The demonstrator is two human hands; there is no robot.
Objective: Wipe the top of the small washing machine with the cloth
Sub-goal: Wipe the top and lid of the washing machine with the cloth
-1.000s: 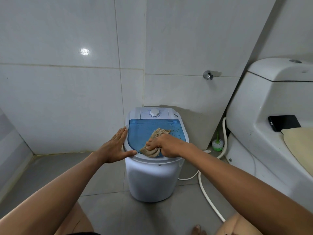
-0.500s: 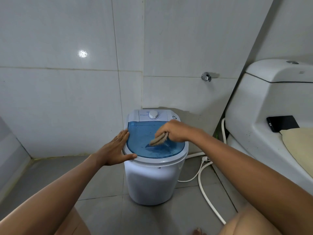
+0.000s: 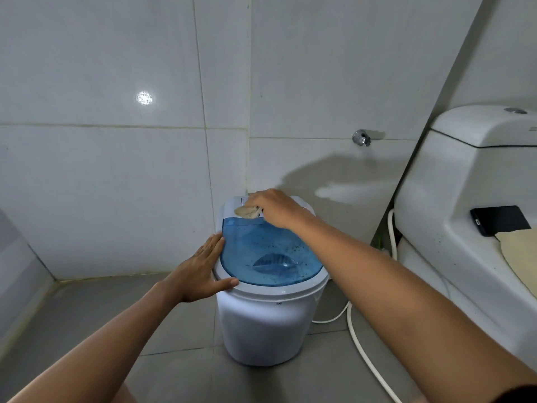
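Note:
The small white washing machine (image 3: 267, 324) stands on the floor in the wall corner, with a see-through blue lid (image 3: 270, 254) speckled with dark bits. My right hand (image 3: 276, 209) is shut on a beige cloth (image 3: 247, 212) and presses it on the white control panel at the back of the top, hiding the dial. My left hand (image 3: 200, 271) lies flat and open against the machine's left rim, thumb on the front edge.
A white toilet (image 3: 465, 222) fills the right side, with a black phone (image 3: 499, 223) and a beige cloth (image 3: 520, 254) on it. A white hose (image 3: 357, 347) runs along the grey floor right of the machine. A wall tap (image 3: 361, 138) sits above.
My right hand has carried the cloth from the lid's front edge, across the blue lid, to the control panel at the back. The left hand has stayed on the left rim.

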